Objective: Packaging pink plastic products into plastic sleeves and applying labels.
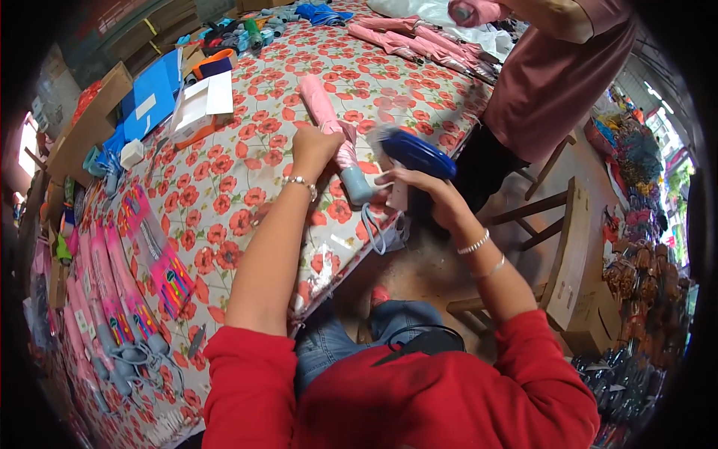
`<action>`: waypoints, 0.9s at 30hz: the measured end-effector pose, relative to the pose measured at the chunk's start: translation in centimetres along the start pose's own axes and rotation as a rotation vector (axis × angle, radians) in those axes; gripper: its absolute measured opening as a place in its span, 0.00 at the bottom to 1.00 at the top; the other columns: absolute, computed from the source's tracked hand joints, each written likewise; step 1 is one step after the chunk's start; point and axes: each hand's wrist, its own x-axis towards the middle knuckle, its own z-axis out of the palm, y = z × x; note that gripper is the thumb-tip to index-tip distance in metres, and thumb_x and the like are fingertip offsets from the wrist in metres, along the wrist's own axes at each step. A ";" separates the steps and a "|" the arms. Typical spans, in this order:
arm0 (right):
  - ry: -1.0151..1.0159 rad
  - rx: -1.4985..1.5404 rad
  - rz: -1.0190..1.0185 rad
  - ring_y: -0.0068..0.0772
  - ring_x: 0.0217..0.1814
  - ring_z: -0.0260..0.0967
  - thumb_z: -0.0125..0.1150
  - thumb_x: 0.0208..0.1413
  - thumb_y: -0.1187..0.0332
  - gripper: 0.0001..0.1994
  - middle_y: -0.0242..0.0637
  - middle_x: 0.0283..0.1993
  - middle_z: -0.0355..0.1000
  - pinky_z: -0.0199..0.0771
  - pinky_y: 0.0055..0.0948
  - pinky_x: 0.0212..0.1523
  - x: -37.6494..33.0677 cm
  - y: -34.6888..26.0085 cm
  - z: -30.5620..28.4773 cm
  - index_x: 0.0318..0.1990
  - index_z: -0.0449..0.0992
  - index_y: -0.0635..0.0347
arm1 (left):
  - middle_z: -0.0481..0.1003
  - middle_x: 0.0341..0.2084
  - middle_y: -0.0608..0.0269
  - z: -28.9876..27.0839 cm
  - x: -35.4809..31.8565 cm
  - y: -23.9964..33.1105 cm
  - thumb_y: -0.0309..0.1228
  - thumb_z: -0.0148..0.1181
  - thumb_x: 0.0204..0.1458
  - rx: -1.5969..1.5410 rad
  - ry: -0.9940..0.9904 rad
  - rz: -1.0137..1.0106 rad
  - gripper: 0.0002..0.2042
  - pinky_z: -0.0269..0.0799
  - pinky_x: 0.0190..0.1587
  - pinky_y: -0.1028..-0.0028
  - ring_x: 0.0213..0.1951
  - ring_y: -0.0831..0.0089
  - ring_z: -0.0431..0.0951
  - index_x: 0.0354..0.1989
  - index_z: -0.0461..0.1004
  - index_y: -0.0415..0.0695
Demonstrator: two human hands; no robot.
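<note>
Over the table's (250, 168) near right edge, a pink folded umbrella (319, 105) lies with its grey handle toward the person. The left hand (317, 152) is clenched around its middle, and the right hand (430, 191) grasps a blue tool (419, 154), its far end blurred, beside that handle. More pink umbrellas (112, 280) lie on the table's left part; a co-worker in a pink shirt (565, 90) stands at its right side.

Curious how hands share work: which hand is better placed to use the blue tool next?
Probably the right hand: it seems to hold the blue tool near the grey handle, while the left hand grips the pink umbrella.
</note>
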 end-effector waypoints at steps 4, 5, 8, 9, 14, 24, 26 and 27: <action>-0.004 0.117 -0.010 0.36 0.37 0.73 0.52 0.55 0.64 0.18 0.47 0.35 0.74 0.72 0.25 0.39 -6.5 0.8 0.9 0.48 0.70 0.68 | 0.72 0.13 0.49 -2.3 -3.6 -1.0 0.32 0.58 0.37 0.102 0.108 0.101 0.15 0.67 0.21 0.65 0.14 0.59 0.67 0.16 0.71 0.28; -0.017 0.127 0.011 0.36 0.37 0.73 0.52 0.55 0.64 0.18 0.47 0.35 0.74 0.72 0.25 0.39 -8.2 1.1 1.0 0.48 0.70 0.68 | 0.72 0.14 0.51 -3.4 -4.8 -1.6 0.29 0.57 0.37 0.196 0.081 0.145 0.11 0.67 0.20 0.68 0.14 0.62 0.69 0.17 0.71 0.29; -0.038 0.174 0.036 0.36 0.36 0.72 0.52 0.55 0.64 0.18 0.48 0.35 0.74 0.72 0.25 0.39 -11.9 2.1 1.3 0.48 0.69 0.68 | 0.73 0.17 0.53 -7.0 -10.1 -3.7 0.24 0.56 0.37 0.416 0.020 0.249 0.06 0.69 0.22 0.70 0.17 0.65 0.71 0.20 0.73 0.32; -0.046 0.191 0.047 0.35 0.36 0.72 0.52 0.55 0.64 0.18 0.48 0.34 0.74 0.72 0.25 0.39 -12.5 2.7 1.5 0.48 0.69 0.68 | 0.74 0.19 0.54 -7.9 -12.3 -4.2 0.22 0.55 0.37 0.528 -0.022 0.336 0.04 0.70 0.25 0.70 0.19 0.65 0.72 0.22 0.74 0.34; -0.158 0.310 0.128 0.34 0.34 0.72 0.51 0.55 0.64 0.17 0.47 0.34 0.74 0.72 0.25 0.39 -12.9 5.7 3.2 0.48 0.69 0.67 | 0.73 0.23 0.52 -9.8 -21.9 -5.1 0.26 0.59 0.39 0.463 0.045 0.659 0.07 0.69 0.31 0.66 0.26 0.58 0.72 0.25 0.73 0.35; -0.277 0.273 0.171 0.34 0.33 0.73 0.53 0.54 0.64 0.16 0.46 0.34 0.74 0.73 0.26 0.39 -10.5 7.9 8.2 0.45 0.70 0.68 | 0.74 0.24 0.64 -9.7 -21.2 -4.3 0.29 0.63 0.40 0.040 0.100 -0.012 0.11 0.66 0.29 0.76 0.24 0.74 0.69 0.32 0.76 0.38; -0.273 0.258 0.180 0.36 0.34 0.73 0.53 0.54 0.64 0.17 0.47 0.35 0.74 0.74 0.28 0.39 -9.7 8.7 8.1 0.46 0.69 0.67 | 0.74 0.24 0.64 -8.8 -21.4 -4.5 0.29 0.63 0.41 0.056 0.141 0.075 0.10 0.65 0.29 0.77 0.24 0.75 0.68 0.32 0.76 0.38; -0.279 0.243 0.185 0.37 0.35 0.74 0.52 0.55 0.64 0.17 0.48 0.35 0.74 0.74 0.29 0.40 -9.3 9.1 8.0 0.47 0.68 0.66 | 0.73 0.23 0.65 -8.4 -21.8 -4.4 0.29 0.62 0.42 0.077 0.192 0.165 0.09 0.64 0.28 0.78 0.23 0.76 0.67 0.31 0.76 0.38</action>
